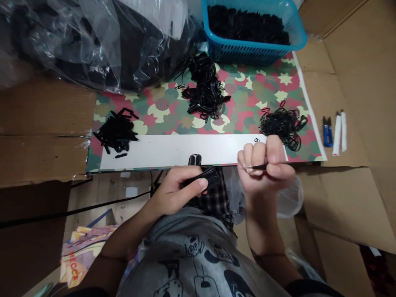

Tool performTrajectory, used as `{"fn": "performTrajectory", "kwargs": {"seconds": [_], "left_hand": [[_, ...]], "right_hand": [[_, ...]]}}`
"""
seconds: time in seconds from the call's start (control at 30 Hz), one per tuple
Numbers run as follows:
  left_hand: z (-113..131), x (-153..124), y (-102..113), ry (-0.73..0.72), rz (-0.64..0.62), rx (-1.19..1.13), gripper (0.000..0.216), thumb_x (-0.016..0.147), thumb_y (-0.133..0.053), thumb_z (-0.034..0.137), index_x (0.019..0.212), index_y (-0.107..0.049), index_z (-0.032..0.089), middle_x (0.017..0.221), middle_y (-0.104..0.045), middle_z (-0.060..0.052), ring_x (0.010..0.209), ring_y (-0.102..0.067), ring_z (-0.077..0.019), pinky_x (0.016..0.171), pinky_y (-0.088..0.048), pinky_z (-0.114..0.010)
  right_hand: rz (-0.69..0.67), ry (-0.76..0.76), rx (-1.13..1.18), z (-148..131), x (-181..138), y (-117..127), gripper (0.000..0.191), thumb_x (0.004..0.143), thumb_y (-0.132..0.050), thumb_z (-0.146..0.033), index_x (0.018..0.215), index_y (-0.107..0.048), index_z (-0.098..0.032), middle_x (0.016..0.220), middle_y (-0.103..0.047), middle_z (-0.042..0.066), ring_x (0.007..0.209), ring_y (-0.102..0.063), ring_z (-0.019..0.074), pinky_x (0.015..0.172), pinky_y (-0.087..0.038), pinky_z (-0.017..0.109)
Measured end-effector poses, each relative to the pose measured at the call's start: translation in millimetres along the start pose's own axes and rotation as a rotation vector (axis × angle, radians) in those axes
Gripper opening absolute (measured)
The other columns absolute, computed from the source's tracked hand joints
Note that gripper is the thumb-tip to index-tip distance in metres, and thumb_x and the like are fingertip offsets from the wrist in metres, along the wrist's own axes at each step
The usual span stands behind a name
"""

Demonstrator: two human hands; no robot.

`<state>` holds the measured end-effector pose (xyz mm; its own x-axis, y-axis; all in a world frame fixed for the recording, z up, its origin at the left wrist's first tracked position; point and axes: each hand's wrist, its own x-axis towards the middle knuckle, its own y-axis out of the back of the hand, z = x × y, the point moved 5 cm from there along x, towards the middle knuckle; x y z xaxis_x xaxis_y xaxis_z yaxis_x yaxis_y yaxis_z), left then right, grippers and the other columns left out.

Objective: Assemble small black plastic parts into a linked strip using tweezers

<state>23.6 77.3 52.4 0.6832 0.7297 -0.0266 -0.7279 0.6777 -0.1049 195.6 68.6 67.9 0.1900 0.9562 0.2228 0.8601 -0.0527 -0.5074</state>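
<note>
Left hand (pixel 182 187) pinches a black bundle (pixel 212 176) between thumb and fingers at the near edge of the table (pixel 241 117). Right hand (pixel 266 161) is curled, thumb and forefinger pressed on a thin dark piece (pixel 259 167), near a pile of black loops (pixel 283 123).

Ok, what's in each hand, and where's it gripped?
The left hand pinches glossy black material by its near side. The right hand pinches a thin dark item; which part is unclear.
</note>
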Motion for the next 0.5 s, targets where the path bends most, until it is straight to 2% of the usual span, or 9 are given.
{"fn": "performTrajectory", "kwargs": {"seconds": [0.07, 0.2, 0.33, 0.5], "left_hand": [[3, 0, 0, -0.029, 0.017, 0.039, 0.031, 0.095, -0.053, 0.024, 0.067, -0.058, 0.014, 0.061, -0.053, 0.002, 0.056, -0.048, -0.0074, 0.053, -0.035, -0.021], [8, -2, 2, -0.100, 0.063, 0.136, 0.030, 0.096, -0.053, 0.023, 0.067, -0.057, 0.015, 0.062, -0.052, 0.002, 0.058, -0.048, -0.0084, 0.055, -0.035, -0.023], [11, -2, 0, -0.151, 0.091, 0.203, 0.029, 0.095, -0.054, 0.022, 0.067, -0.057, 0.016, 0.061, -0.051, 0.002, 0.057, -0.046, -0.0095, 0.054, -0.033, -0.025], [13, -1, -2, -0.166, 0.100, 0.223, 0.029, 0.095, -0.054, 0.021, 0.066, -0.055, 0.016, 0.060, -0.049, 0.003, 0.056, -0.045, -0.0096, 0.054, -0.033, -0.025]], "right_hand": [[0.000, 0.054, -0.124, -4, -10, 0, 0.027, 0.077, -0.073, -0.028, 0.068, -0.048, -0.026, 0.049, -0.041, -0.006, 0.042, -0.037, 0.0160, 0.041, -0.029, 0.031], [-0.101, 0.147, -0.339, -7, -32, -11, 0.012, 0.083, -0.072, -0.025, 0.083, -0.060, -0.028, 0.062, -0.057, -0.001, 0.052, -0.049, 0.0187, 0.047, -0.038, 0.034], [-0.124, 0.204, -0.416, -7, -39, -18, 0.009, 0.085, -0.067, -0.019, 0.089, -0.062, -0.026, 0.067, -0.060, -0.001, 0.055, -0.051, 0.0181, 0.051, -0.041, 0.035], [-0.156, 0.222, -0.438, -8, -38, -20, 0.015, 0.083, -0.064, -0.012, 0.091, -0.061, -0.024, 0.070, -0.060, -0.001, 0.058, -0.053, 0.0174, 0.052, -0.043, 0.035]]}}
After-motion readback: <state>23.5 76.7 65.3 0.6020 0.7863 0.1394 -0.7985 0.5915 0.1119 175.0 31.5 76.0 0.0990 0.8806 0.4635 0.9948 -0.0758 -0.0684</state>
